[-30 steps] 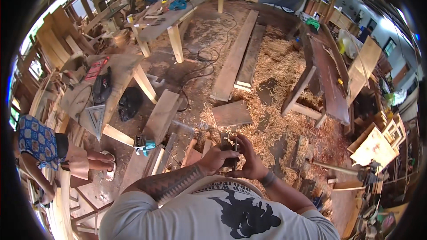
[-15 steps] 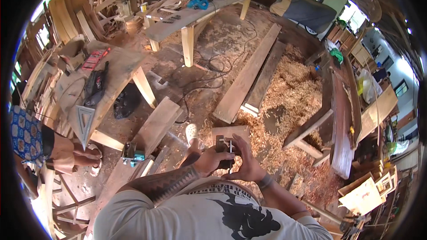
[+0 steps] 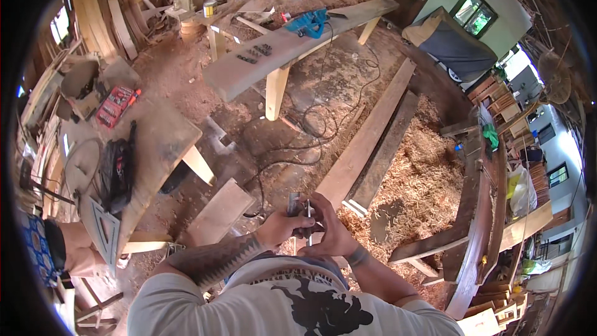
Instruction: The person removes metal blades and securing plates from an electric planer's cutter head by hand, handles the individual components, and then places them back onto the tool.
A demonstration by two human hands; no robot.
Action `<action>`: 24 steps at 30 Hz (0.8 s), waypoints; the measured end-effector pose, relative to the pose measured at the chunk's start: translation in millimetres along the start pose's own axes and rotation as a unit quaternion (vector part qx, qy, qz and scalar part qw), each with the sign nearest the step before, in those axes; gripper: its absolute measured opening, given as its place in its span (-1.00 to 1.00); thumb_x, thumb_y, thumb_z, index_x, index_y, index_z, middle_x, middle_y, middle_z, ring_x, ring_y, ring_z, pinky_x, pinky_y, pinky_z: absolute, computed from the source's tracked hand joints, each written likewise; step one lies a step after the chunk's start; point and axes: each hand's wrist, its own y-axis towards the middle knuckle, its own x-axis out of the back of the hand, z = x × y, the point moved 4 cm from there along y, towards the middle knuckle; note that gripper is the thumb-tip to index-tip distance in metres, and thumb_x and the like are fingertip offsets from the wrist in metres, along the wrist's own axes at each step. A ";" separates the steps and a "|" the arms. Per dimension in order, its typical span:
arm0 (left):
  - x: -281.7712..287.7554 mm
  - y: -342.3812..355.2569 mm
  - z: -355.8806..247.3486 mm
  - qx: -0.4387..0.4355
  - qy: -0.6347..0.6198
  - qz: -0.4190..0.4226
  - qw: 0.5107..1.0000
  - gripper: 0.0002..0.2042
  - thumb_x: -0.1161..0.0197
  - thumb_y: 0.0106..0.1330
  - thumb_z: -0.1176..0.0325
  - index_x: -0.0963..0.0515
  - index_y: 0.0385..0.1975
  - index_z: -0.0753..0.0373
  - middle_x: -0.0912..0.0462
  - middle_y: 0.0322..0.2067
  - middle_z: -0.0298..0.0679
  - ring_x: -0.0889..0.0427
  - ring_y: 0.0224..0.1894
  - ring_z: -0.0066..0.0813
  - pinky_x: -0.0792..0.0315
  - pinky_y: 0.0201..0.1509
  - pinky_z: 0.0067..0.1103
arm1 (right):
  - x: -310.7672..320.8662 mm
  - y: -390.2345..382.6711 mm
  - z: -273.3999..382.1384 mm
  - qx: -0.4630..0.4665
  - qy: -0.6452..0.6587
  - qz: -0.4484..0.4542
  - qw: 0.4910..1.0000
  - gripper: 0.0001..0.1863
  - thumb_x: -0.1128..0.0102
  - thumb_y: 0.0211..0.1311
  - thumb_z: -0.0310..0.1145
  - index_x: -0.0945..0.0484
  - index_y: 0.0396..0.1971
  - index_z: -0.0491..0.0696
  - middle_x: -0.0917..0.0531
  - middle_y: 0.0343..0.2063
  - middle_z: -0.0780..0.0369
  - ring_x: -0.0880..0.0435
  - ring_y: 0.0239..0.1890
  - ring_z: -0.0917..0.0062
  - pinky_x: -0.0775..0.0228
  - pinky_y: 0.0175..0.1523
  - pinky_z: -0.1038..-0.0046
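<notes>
Close to my chest, both hands hold a small metal piece with a thin bright strip standing upright and a dark block-like part; its exact kind is too small to tell. My left hand is closed, its thumb pressed against the strip. My right hand curls round the other side, fingers bent at the top of the piece. Part of it is hidden behind the fingers. Below the hands lies the end of a wooden board, mostly covered by my arms.
A blue power tool rests on a long plank bench, its cord looping over the floor. At left, a table bears a red tool set and a set square. Another person stands beside it. Wood shavings lie right.
The view has shifted, so benches and planks sit lower and further right, apart from the left table. Both hands still hold the metal piece, with the fingers slightly rearranged.
</notes>
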 end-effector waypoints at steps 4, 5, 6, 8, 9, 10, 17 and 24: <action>4.7 32.8 -63.2 -0.026 -0.012 -0.014 0.999 -0.72 -0.31 0.38 0.55 -0.57 0.06 0.31 -0.72 -0.13 -0.23 -0.73 -0.11 -0.39 -0.64 -0.02 -0.42 | 30.7 68.7 -1.7 0.064 -0.064 0.045 0.995 0.50 -0.84 -0.28 -0.34 0.19 0.58 -0.03 -0.19 0.47 0.07 -0.30 0.46 0.27 -0.31 0.44 0.20; 2.9 39.5 -78.7 -0.032 -0.037 -0.027 0.998 -0.72 -0.31 0.38 0.55 -0.57 0.06 0.30 -0.72 -0.13 -0.23 -0.73 -0.12 -0.40 -0.63 -0.02 -0.43 | 37.6 83.4 -5.4 0.050 -0.029 0.046 0.997 0.50 -0.84 -0.29 -0.32 0.19 0.58 -0.04 -0.18 0.47 0.07 -0.29 0.47 0.27 -0.29 0.45 0.19; 3.2 49.2 -89.7 -0.036 -0.062 -0.040 0.997 -0.73 -0.31 0.38 0.55 -0.58 0.06 0.30 -0.72 -0.14 -0.24 -0.73 -0.13 -0.41 -0.63 -0.03 -0.44 | 45.0 97.8 -9.7 0.036 0.007 0.045 0.998 0.51 -0.85 -0.29 -0.30 0.19 0.58 -0.04 -0.18 0.47 0.06 -0.27 0.48 0.26 -0.27 0.47 0.18; 12.7 72.0 -106.3 -0.043 -0.080 -0.053 0.994 -0.72 -0.32 0.37 0.53 -0.58 0.06 0.28 -0.71 -0.13 -0.26 -0.71 -0.13 -0.44 -0.61 -0.03 -0.47 | 59.0 129.0 -14.4 0.048 0.022 0.057 0.997 0.51 -0.85 -0.29 -0.28 0.18 0.58 -0.05 -0.16 0.48 0.05 -0.26 0.49 0.26 -0.26 0.47 0.18; 18.0 84.3 -114.9 -0.045 -0.076 -0.048 0.995 -0.72 -0.32 0.38 0.52 -0.58 0.06 0.28 -0.71 -0.11 -0.27 -0.70 -0.12 -0.45 -0.60 -0.02 -0.48 | 67.1 142.7 -16.3 0.038 0.038 0.063 0.997 0.50 -0.84 -0.28 -0.29 0.19 0.58 -0.05 -0.14 0.49 0.05 -0.25 0.49 0.25 -0.26 0.47 0.18; 23.0 98.5 -123.2 -0.048 -0.072 -0.043 0.995 -0.72 -0.32 0.38 0.52 -0.58 0.06 0.28 -0.71 -0.10 -0.27 -0.70 -0.11 -0.46 -0.60 -0.01 -0.50 | 76.8 157.2 -19.8 0.028 0.053 0.070 0.996 0.50 -0.84 -0.27 -0.30 0.20 0.59 -0.05 -0.13 0.50 0.04 -0.24 0.50 0.24 -0.27 0.47 0.18; 41.4 224.3 -184.5 -0.069 -0.007 -0.058 0.996 -0.72 -0.30 0.38 0.52 -0.57 0.07 0.30 -0.70 -0.08 -0.25 -0.70 -0.06 -0.45 -0.59 0.03 -0.48 | 174.6 258.6 -58.1 0.142 0.038 0.065 0.987 0.46 -0.81 -0.25 -0.28 0.16 0.56 -0.10 -0.26 0.43 0.08 -0.34 0.43 0.29 -0.29 0.42 0.19; 21.0 352.1 -260.0 -0.046 -0.044 -0.085 0.994 -0.72 -0.34 0.38 0.49 -0.57 0.06 0.29 -0.69 -0.10 -0.26 -0.70 -0.05 -0.45 -0.59 0.03 -0.48 | 297.5 355.3 -69.4 0.074 0.037 0.108 0.991 0.46 -0.82 -0.25 -0.30 0.16 0.56 -0.09 -0.26 0.44 0.05 -0.39 0.39 0.33 -0.36 0.37 0.23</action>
